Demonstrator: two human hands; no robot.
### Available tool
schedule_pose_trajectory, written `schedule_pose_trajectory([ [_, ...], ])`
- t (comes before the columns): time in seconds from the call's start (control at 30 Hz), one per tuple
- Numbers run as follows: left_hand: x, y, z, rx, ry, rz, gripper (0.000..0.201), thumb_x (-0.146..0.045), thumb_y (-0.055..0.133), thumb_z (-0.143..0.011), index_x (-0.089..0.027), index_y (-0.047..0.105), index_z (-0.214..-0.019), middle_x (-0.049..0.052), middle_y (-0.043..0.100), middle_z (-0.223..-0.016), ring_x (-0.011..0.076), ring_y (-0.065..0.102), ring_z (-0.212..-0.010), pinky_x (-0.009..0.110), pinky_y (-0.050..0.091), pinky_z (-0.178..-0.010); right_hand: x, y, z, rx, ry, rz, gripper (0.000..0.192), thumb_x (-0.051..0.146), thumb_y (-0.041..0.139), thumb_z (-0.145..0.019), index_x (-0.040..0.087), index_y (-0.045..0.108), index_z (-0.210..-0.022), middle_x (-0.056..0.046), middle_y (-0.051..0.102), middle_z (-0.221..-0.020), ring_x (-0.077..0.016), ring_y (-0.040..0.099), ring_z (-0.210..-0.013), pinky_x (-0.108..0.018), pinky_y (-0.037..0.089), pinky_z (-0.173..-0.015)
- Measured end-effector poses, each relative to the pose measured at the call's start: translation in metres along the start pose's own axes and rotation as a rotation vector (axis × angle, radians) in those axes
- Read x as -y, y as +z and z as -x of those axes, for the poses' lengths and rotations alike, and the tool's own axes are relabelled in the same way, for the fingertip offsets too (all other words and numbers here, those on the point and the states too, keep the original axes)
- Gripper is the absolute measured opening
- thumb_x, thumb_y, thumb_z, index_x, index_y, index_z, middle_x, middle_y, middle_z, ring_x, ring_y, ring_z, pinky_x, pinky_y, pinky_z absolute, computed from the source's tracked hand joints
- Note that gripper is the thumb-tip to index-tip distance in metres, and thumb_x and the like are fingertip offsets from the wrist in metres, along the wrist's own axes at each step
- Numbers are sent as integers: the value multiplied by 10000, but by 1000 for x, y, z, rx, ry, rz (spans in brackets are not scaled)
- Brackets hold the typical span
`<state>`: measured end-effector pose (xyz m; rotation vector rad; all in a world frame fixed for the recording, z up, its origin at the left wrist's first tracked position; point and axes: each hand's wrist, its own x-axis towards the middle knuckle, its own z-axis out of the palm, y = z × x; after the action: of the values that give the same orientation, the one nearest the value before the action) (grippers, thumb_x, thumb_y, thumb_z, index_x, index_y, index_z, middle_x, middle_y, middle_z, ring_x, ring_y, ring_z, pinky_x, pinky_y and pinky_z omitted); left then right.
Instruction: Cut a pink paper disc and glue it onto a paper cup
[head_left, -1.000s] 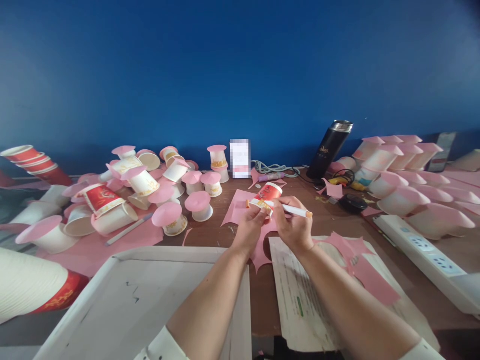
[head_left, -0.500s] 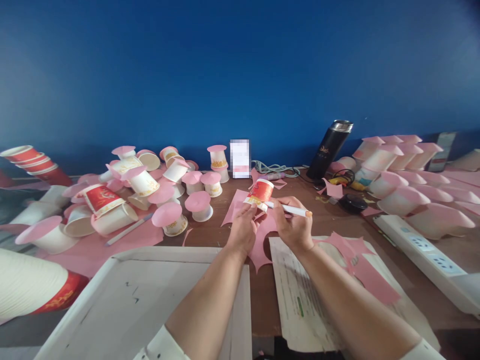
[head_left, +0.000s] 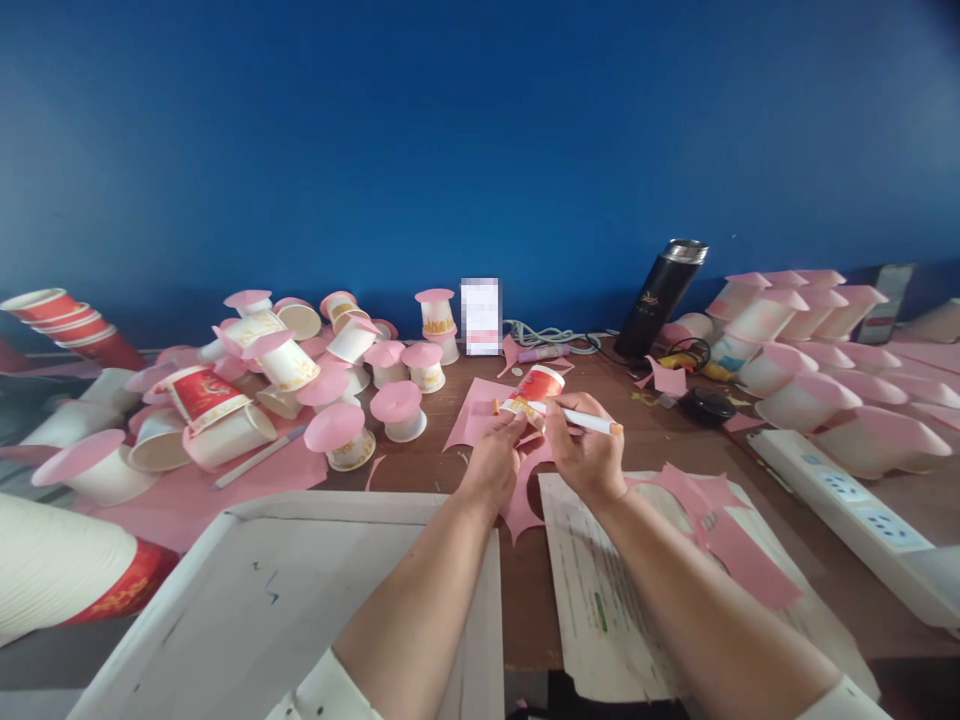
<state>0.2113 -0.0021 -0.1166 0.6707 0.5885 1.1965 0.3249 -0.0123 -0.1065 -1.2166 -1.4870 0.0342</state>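
Red/wht cup (head_left: 540, 383) w/ gold print in L hand (head_left: 493, 460), R hand (head_left: 589, 455) gripping marker (head_left: 592, 421).

To the right of the held cup (head_left: 541, 385), past the right hand (head_left: 589, 445), bare tabletop (head_left: 664, 447) was left passable, bounded farther out by a black rounded object (head_left: 706, 406) and a white power strip (head_left: 851, 505). To the cup's left, low passage was blocked by crowded pink-topped cups (head_left: 397, 403). Behind it, reach was limited by a purple tube (head_left: 542, 353) and the blue wall (head_left: 540, 180). Above it, open air was left.
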Motion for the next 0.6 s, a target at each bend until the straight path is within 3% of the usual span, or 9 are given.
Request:
schedule_pose_trajectory([
  [0.1, -2, 0, 1, -14, 9, 14, 248, -342, 720, -718, -165, 645, -875, 57, 670, -899, 193, 621, -897, 337, 454, -830, 1, 0, 0, 6, -8, 0, 142, 293, 565, -868, 195, 648, -809, -31, 661, -717, -172, 630, -663, -290, 486, -611],
  [0.27, -6, -4, -2, -159, 54, 66, 187, -286, 702, -732, -166, 621, -849, 33, 648, -906, 140, 603, -836, 327, 432, -860, 4, -3, -1, 4, -39, 22, 150, 282, 552, -867, 195, 656, -802, -21, 656, -696, -155, 608, -613, -285, 477, -601],
  [0.6, -5, -2, -3, -128, 31, 79, 153, -257, 687, -744, -162, 621, -844, 27, 647, -886, 131, 593, -807, 305, 434, -813, 3, -3, -1, 11, -49, 7, 137, 277, 562, -864, 196, 654, -802, -21, 653, -700, -156, 608, -614, -280, 475, -592],
])
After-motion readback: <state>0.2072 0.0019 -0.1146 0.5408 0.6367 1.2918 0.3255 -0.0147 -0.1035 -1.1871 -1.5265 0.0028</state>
